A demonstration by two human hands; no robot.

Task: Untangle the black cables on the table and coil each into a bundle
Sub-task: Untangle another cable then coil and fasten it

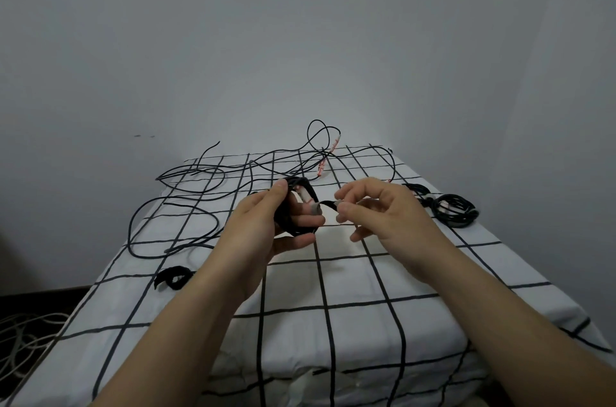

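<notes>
Midway, we judge: one finished bundle (455, 210) lies at right; left hand (260, 226) grips a second coil (290, 223), right hand (383, 210) pinches its end (328, 203); tangled cables (200, 173) remain centre-left.

The bare left forearm (186, 316) and bare right forearm (466, 290) reach forward from the lower edge and converge toward the middle. The left hand (266, 226) is turned palm-right with the thumb on top, its fingers curled round a small coiled bundle of thin black cable (287, 223) — the fingertips show past its right side. The right hand (380, 210) is level and just beside it, thumb and forefinger pinching the bundle's short black loose tail (328, 203) — the other fingers loosely curled below.
</notes>
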